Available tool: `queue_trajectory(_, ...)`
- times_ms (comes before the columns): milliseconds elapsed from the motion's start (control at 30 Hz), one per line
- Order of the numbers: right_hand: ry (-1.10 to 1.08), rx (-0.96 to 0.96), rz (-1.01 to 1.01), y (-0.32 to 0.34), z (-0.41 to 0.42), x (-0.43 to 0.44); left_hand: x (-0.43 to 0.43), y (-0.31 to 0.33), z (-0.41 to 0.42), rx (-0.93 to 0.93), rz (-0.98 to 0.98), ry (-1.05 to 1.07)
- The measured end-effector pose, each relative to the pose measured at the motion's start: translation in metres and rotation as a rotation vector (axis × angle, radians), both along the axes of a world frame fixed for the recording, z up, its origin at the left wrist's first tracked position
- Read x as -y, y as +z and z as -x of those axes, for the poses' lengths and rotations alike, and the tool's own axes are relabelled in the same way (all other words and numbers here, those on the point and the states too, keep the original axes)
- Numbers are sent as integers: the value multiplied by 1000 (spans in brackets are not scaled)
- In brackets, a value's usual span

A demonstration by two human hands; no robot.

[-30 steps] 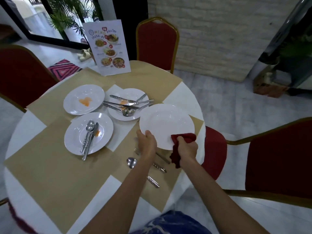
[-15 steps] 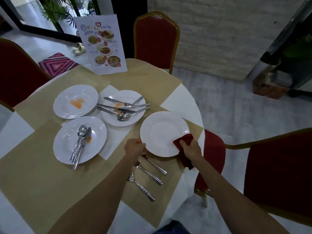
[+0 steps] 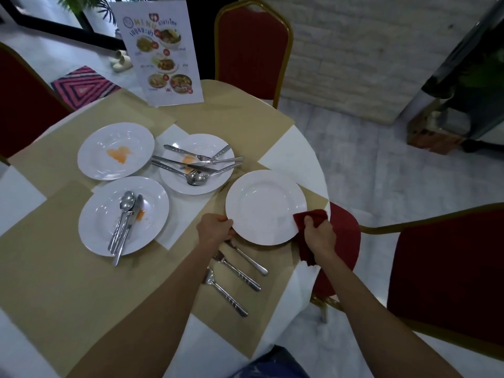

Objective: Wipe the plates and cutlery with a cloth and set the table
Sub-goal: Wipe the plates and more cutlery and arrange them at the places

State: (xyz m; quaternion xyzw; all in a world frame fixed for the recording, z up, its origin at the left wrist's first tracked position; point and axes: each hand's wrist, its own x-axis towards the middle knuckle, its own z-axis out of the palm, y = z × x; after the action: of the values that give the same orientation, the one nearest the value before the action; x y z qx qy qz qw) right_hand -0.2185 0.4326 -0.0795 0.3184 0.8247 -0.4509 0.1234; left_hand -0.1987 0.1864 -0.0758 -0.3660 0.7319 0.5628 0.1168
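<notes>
A clean white plate (image 3: 264, 205) lies low over the beige placemat at the table's right edge. My left hand (image 3: 215, 230) grips its near-left rim. My right hand (image 3: 319, 236) holds a dark red cloth (image 3: 306, 241) against the plate's near-right rim. Three pieces of cutlery (image 3: 237, 274) lie side by side on the mat just below the plate. To the left stand three stained white plates: one bare with an orange smear (image 3: 116, 151), one with several pieces of cutlery (image 3: 196, 163), one with spoons and a knife (image 3: 122, 214).
A standing menu card (image 3: 161, 50) is at the table's far side. Red chairs with gold frames ring the round table (image 3: 297, 156): one far (image 3: 253, 42), one left (image 3: 24, 105), one at right (image 3: 447, 271), and a seat (image 3: 343, 236) under my right hand.
The plate has come down from a raised, tilted hold towards the placemat. My hands have shifted apart to its opposite near rims, and the view has moved closer over the table.
</notes>
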Motion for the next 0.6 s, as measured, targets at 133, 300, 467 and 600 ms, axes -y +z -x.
queue_trajectory(133, -148, -80, 69, 15, -9, 7, 13, 13, -13, -31, 85, -37)
queue_trajectory(300, -6, -103, 255, 29, -21, 60, 45, 34, -35, -75, 83, -1)
queue_trajectory(467, 114, -42, 437, 44, -47, 132, 87, 53, -57, -126, 93, 29)
queue_trajectory(600, 56, 31, 564, 51, -73, 172, 145, 55, -78, -99, 143, 69)
